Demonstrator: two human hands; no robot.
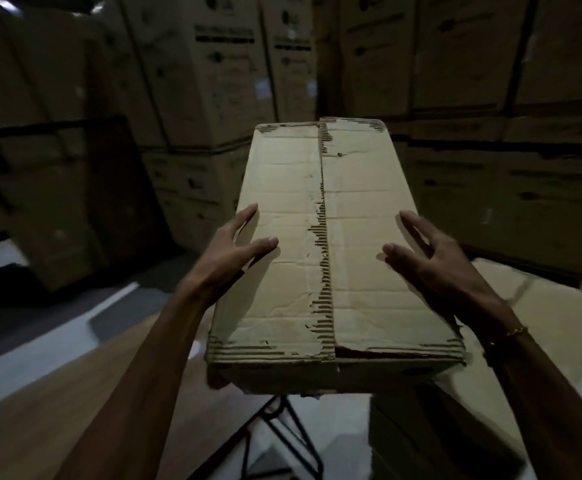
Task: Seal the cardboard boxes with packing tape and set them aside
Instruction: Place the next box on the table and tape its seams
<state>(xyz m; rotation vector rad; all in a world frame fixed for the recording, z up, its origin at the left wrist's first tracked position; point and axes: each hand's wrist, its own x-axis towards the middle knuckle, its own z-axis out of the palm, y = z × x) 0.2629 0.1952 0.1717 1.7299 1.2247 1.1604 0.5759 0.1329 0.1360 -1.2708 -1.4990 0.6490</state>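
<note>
A worn cardboard box (282,289) fills the middle of the head view, long side pointing away from me. Its two top flaps are closed and meet at a centre seam where the paper is torn down to the corrugation. No tape shows on the seam. My left hand (234,247) presses on the box's left side, fingers straight along the edge and thumb lying on the top. My right hand (428,254) mirrors it on the right side, with a thin bracelet on that wrist. Whether the box rests on anything I cannot tell.
Tall stacks of printed cartons (213,81) form a wall behind and to both sides. A wooden tabletop (75,393) lies at lower left, with a black metal frame (282,438) below the box. Another cardboard box (542,306) sits at the right.
</note>
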